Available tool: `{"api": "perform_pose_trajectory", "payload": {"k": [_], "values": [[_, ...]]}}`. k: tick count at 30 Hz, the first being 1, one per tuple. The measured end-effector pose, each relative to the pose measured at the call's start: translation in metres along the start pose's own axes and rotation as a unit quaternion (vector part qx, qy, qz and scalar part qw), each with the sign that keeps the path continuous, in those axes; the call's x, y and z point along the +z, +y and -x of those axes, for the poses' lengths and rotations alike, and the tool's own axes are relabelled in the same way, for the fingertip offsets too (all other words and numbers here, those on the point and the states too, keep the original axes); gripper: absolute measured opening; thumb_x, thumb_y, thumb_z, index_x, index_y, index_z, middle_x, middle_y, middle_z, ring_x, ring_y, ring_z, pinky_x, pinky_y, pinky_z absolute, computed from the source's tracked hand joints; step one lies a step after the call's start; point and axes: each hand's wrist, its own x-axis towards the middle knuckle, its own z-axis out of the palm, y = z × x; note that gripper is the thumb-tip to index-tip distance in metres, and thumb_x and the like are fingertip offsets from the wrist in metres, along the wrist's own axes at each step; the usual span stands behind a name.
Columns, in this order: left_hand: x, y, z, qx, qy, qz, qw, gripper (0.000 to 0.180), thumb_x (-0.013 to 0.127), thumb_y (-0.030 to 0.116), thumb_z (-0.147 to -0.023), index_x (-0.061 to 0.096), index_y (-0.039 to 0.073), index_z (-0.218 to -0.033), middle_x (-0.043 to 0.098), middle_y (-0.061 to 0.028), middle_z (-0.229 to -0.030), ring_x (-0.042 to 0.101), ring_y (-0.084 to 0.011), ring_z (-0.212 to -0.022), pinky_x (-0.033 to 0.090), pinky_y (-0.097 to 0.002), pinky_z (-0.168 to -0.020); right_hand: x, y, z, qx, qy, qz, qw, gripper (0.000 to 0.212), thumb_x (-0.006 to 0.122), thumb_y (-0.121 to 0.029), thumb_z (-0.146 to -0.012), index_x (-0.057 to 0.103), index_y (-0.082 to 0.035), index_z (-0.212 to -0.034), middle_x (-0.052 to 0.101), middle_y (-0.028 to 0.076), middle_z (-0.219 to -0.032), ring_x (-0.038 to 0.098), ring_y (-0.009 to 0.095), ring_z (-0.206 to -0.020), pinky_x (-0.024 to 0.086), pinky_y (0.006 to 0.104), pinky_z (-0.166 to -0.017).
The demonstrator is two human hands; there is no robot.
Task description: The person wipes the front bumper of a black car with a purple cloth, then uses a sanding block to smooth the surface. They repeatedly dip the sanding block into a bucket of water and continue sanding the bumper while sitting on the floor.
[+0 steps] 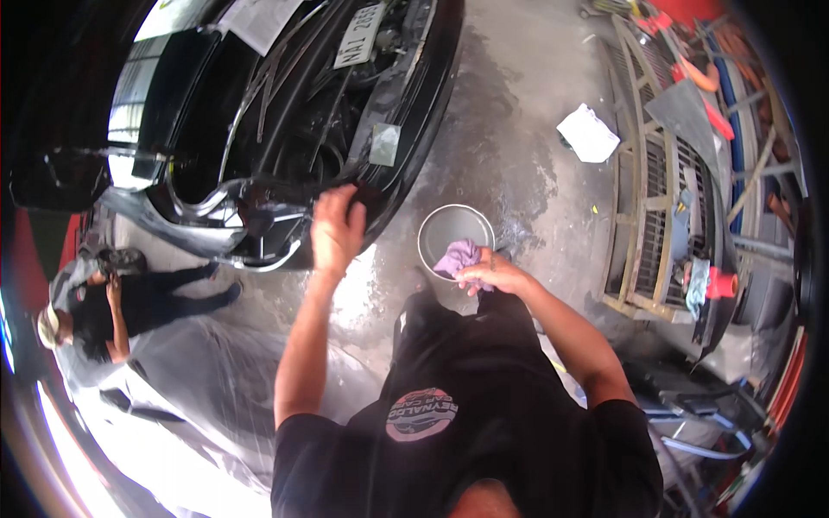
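Right fingers grip 1 rag, bunched leftward over the bucket rim — left fingers loosely spread by the car.

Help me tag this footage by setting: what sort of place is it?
Likely a car workshop: a black car that looks partly dismantled, a bucket on stained concrete, and a purple cloth in the right hand.

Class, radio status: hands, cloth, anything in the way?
Right hand holds purple cloth at bucket rim. Left hand open, near car's black bumper. No obstruction visible at cloth.
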Motion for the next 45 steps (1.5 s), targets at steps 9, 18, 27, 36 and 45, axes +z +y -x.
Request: {"api": "perform_pose_trajectory", "payload": {"k": [9,18,27,36,45], "values": [[-0.116,-0.087,-0.068,-0.025,0.038,-0.382,0.923,0.045,0.067,0.035,-0.099,0.065,0.013,-0.138,0.057,-0.0177,-0.144,0.046,-0.043,-0.141,0.041,-0.0606,-0.11,-0.088,-0.04,0.009,0.028,0.077,-0.073,0.994,0.036,0.076,-0.013,-0.092,0.066,0.006,-0.12,0.074,0.017,-0.108,0.074,0.025,-0.091,0.065,0.0409,-0.071],[-0.083,-0.108,-0.068,-0.079,-0.019,-0.456,0.886,0.066,0.067,0.056,-0.097,0.054,0.023,-0.153,0.044,-0.021,-0.156,0.031,-0.0527,-0.15,0.03,-0.0751,-0.114,-0.152,-0.09,0.005,0.006,0.127,-0.027,0.991,0.037,0.078,-0.013,-0.088,0.066,0.002,-0.12,0.073,0.012,-0.103,0.074,0.023,-0.088,0.063,0.0373,-0.071],[-0.089,-0.1,-0.073,-0.128,-0.036,-0.464,0.876,0.064,0.074,0.053,-0.092,0.062,0.017,-0.143,0.05,-0.0149,-0.154,0.036,-0.0394,-0.151,0.028,-0.0665,-0.12,-0.327,-0.108,-0.084,0.113,0.152,-0.016,0.982,0.025,0.078,-0.009,-0.084,0.067,0.0,-0.104,0.07,0.011,-0.092,0.074,0.024,-0.078,0.062,0.036,-0.063],[-0.089,-0.089,-0.085,-0.152,-0.087,-0.464,0.869,0.065,0.073,0.051,-0.093,0.059,0.014,-0.144,0.045,-0.0169,-0.157,0.032,-0.0423,-0.152,0.023,-0.0616,-0.122,-0.449,-0.128,-0.062,0.222,0.175,0.084,0.956,0.026,0.076,-0.01,-0.083,0.068,-0.005,-0.107,0.07,0.008,-0.091,0.073,0.022,-0.075,0.061,0.036,-0.057],[-0.086,-0.087,-0.09,-0.156,-0.081,-0.462,0.87,0.067,0.069,0.054,-0.095,0.059,0.011,-0.145,0.043,-0.0176,-0.159,0.03,-0.0425,-0.153,0.023,-0.061,-0.123,-0.488,-0.173,-0.053,0.21,0.176,0.189,0.943,0.031,0.078,-0.01,-0.084,0.065,-0.003,-0.112,0.071,0.009,-0.095,0.073,0.021,-0.076,0.061,0.0351,-0.057]]}}
